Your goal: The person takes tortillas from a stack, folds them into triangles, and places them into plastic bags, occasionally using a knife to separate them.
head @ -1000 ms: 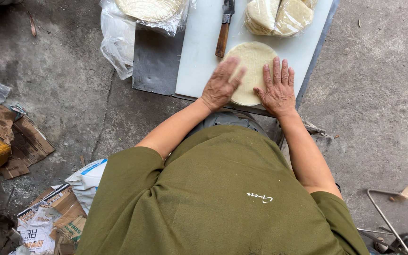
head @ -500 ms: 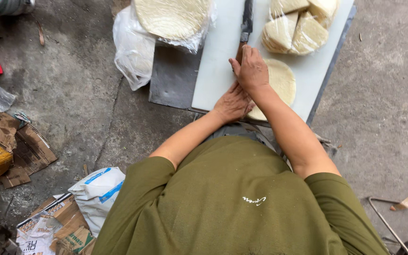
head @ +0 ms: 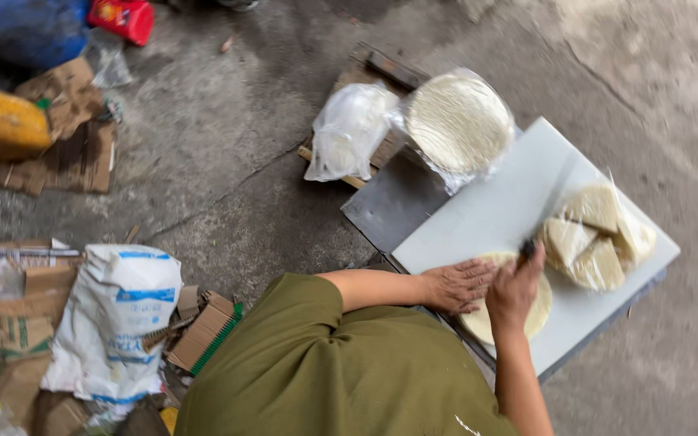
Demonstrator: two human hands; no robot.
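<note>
Left hand [head: 462, 284]: we press it flat, fingers spread, on the flatbread [head: 544, 311] edge.
Right hand [head: 515, 292]: we grip a knife [head: 549, 208] above it, cutting.

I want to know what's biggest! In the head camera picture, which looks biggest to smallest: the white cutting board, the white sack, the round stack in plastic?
1. White cutting board
2. White sack, nearer the camera, so this place is unsure
3. Round stack in plastic

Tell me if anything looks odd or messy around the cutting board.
Torn cardboard and a white sack litter the concrete floor. On the white board, the right hand holds a knife over flatbread; nothing spilled.
</note>
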